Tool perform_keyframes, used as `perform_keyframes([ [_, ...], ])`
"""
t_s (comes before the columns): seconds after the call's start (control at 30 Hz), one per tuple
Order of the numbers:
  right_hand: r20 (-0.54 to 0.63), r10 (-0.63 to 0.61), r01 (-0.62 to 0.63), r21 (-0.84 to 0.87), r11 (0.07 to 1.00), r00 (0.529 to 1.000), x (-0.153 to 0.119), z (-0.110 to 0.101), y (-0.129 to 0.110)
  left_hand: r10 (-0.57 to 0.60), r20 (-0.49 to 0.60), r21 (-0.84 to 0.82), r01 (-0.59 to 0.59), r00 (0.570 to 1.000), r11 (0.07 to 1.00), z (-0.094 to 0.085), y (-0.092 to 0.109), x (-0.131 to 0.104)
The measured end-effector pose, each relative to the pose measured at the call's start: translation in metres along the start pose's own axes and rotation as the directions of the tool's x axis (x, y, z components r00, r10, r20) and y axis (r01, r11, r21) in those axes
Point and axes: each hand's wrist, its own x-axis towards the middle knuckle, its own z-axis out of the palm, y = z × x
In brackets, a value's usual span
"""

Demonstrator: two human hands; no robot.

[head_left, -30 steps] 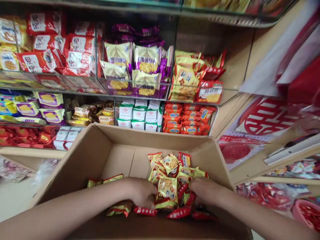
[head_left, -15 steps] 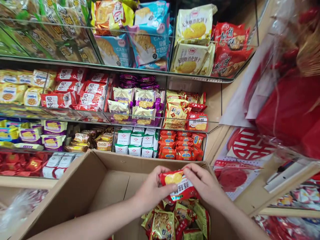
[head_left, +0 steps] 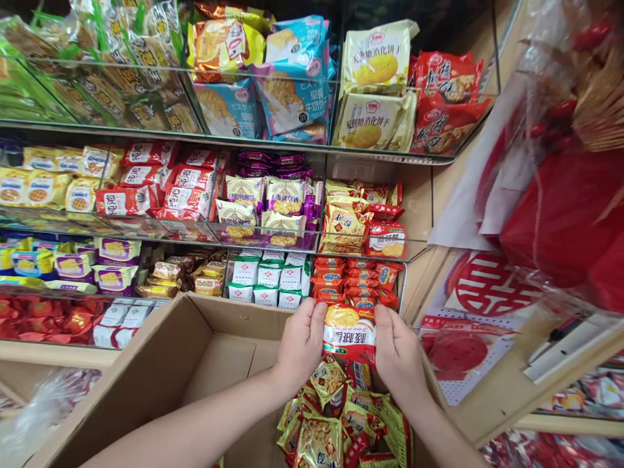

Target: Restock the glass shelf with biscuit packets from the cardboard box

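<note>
A red and white cookie packet (head_left: 350, 330) is stretched between my two hands, its print upside down to me. My left hand (head_left: 301, 341) pinches its left end, and my right hand (head_left: 397, 348) grips the right end with the thumb on top. Both hands are over the open cardboard box (head_left: 195, 364), near its far edge. Below them in the box lies a pile of gold and red cookie packets (head_left: 324, 429).
Beyond the box rise shelves with clear dividers. One compartment holds similar gold and red packets (head_left: 346, 221); below are small orange-red packets (head_left: 327, 279) and white-green packets (head_left: 266, 276). Red decorations in plastic (head_left: 575, 214) hang at the right.
Both hands have raised the cookie packet slightly and moved apart to its two ends. The packet now lies flatter and level, with its front facing me; it was tilted before.
</note>
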Motion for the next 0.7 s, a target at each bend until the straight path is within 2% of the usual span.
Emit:
perform_keyframes([
  [0.13, 0.077, 0.057, -0.063, 0.078, 0.995, 0.995, 0.004, -0.003, 0.004, -0.026, 0.032, 0.008, 0.026, 0.999, 1.000, -0.005, 0.000, 0.000],
  [0.2, 0.152, -0.005, 0.001, 0.030, 1.000, 0.988, 0.009, -0.009, 0.003, -0.015, 0.112, 0.038, 0.011, 0.994, 0.999, -0.013, 0.005, 0.000],
  [0.23, 0.202, -0.060, 0.064, -0.012, 0.998, 0.977, 0.012, -0.013, 0.001, 0.012, 0.187, 0.053, -0.023, 0.982, 0.998, -0.017, 0.008, 0.000],
  [0.27, 0.264, -0.120, 0.139, -0.056, 0.989, 0.957, 0.014, -0.018, -0.001, 0.047, 0.287, 0.063, -0.068, 0.957, 0.996, -0.022, 0.012, 0.000],
  [0.33, 0.398, -0.222, 0.286, -0.111, 0.952, 0.890, 0.017, -0.024, -0.007, 0.092, 0.496, 0.068, -0.145, 0.863, 0.987, -0.030, 0.020, -0.001],
  [0.37, 0.433, -0.246, 0.321, -0.108, 0.941, 0.867, 0.017, -0.026, -0.010, 0.087, 0.564, 0.065, -0.150, 0.821, 0.987, -0.032, 0.022, -0.003],
  [0.4, 0.430, -0.251, 0.312, -0.079, 0.947, 0.867, 0.016, -0.027, -0.013, 0.070, 0.585, 0.046, -0.118, 0.808, 0.992, -0.032, 0.024, -0.005],
  [0.43, 0.396, -0.233, 0.261, -0.017, 0.965, 0.888, 0.013, -0.026, -0.015, 0.045, 0.563, 0.004, -0.057, 0.826, 0.998, -0.030, 0.024, -0.007],
  [0.5, 0.327, -0.134, 0.078, 0.180, 0.981, 0.935, 0.006, -0.020, -0.017, -0.017, 0.430, -0.143, 0.087, 0.903, 0.986, -0.023, 0.022, -0.012],
  [0.57, 0.367, -0.061, -0.089, 0.380, 0.921, 0.928, -0.002, -0.011, -0.019, -0.101, 0.302, -0.287, 0.191, 0.948, 0.939, -0.014, 0.018, -0.016],
  [0.63, 0.446, -0.063, -0.164, 0.452, 0.877, 0.893, -0.006, -0.006, -0.021, -0.177, 0.252, -0.305, 0.252, 0.951, 0.918, -0.010, 0.015, -0.017],
  [0.67, 0.443, -0.067, -0.152, 0.440, 0.885, 0.894, -0.005, -0.008, -0.024, -0.192, 0.254, -0.271, 0.261, 0.948, 0.927, -0.011, 0.014, -0.017],
  [0.7, 0.393, -0.069, -0.102, 0.398, 0.912, 0.917, -0.002, -0.013, -0.027, -0.186, 0.266, -0.217, 0.247, 0.946, 0.944, -0.013, 0.015, -0.017],
])
